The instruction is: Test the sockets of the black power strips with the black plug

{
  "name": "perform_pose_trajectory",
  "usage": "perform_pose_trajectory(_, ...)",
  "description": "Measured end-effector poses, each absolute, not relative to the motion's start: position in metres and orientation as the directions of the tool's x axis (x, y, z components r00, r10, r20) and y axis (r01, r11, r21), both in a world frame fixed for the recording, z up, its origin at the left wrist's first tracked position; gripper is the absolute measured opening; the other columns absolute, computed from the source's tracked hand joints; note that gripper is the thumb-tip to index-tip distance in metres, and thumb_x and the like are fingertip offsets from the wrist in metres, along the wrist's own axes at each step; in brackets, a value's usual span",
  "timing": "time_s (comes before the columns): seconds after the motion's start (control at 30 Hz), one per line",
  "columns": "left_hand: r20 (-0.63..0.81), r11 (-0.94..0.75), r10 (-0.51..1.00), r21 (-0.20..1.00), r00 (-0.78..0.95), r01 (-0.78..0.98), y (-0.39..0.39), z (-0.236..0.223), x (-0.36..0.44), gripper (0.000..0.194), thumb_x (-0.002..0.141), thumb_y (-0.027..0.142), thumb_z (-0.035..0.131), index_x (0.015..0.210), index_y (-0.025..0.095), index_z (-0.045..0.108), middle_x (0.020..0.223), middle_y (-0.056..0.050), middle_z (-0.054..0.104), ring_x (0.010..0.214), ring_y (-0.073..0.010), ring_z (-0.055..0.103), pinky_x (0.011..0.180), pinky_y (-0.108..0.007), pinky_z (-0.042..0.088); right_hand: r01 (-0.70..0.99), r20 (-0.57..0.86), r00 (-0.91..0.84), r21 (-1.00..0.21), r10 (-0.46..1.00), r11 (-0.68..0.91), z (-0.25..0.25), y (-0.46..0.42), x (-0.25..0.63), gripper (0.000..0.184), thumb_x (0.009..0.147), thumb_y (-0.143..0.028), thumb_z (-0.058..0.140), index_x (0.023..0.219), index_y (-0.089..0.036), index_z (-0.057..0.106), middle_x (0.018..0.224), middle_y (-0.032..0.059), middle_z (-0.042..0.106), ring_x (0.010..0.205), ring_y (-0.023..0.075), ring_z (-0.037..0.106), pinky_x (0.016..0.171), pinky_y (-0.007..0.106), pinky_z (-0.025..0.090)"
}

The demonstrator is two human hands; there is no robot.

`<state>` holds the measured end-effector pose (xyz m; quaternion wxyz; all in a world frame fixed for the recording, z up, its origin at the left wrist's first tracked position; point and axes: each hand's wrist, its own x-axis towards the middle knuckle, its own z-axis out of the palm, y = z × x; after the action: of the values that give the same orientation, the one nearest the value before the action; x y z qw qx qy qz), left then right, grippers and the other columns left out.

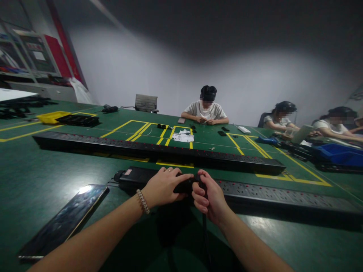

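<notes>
A long black power strip (278, 194) lies across the green table (36, 177) right in front of me. My left hand (164, 187), with a bead bracelet on its wrist, lies over the strip's near section, fingers closed round a small black part. My right hand (208, 198) is closed next to it on a black plug, and the plug's black cable (204, 230) hangs down towards me. The two hands touch at the strip.
A second, longer black power strip (159, 149) lies farther back. A phone (66, 217) rests at my left. Yellow tape lines (238, 145) mark the table. A person (206, 109) sits opposite, two more people (312, 126) at the right beside blue bins (340, 155). Yellow and black trays (68, 119) stand far left.
</notes>
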<state>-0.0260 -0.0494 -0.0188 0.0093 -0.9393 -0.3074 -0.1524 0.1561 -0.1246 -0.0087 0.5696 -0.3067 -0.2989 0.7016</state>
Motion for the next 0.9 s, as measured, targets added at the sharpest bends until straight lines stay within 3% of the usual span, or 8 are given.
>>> perform_pose_trajectory(0.73, 0.292, -0.815, 0.568, 0.067, 0.77, 0.576, -0.0477, -0.0204, -0.0266, 0.065, 0.086, 0.047, 0.067, 0.147, 0.038, 0.044, 0.118, -0.007, 0.063, 0.103, -0.029, 0.061, 0.088, -0.043, 0.042, -0.603, -0.105, -0.148, -0.779, 0.983, -0.174, -0.0074, -0.1244, 0.1605, 0.015, 0.096, -0.033, 0.049, 0.107, -0.032, 0.039, 0.055, -0.0119, 0.042, 0.035, 0.0051, 0.023, 0.031, 0.012, 0.033)
perform_pose_trajectory(0.9, 0.292, -0.813, 0.571, 0.072, 0.767, 0.578, -0.0477, -0.0208, -0.027, 0.065, 0.086, 0.049, 0.067, 0.146, 0.037, 0.046, 0.118, -0.007, 0.063, 0.102, -0.0289, 0.061, 0.088, -0.044, 0.042, -0.532, -0.121, -0.125, -0.83, 0.985, -0.169, -0.0066, -0.1261, 0.1611, 0.019, 0.098, -0.037, 0.045, 0.115, -0.031, 0.039, 0.056, -0.0094, 0.05, 0.036, 0.009, 0.039, 0.036, 0.02, 0.044)
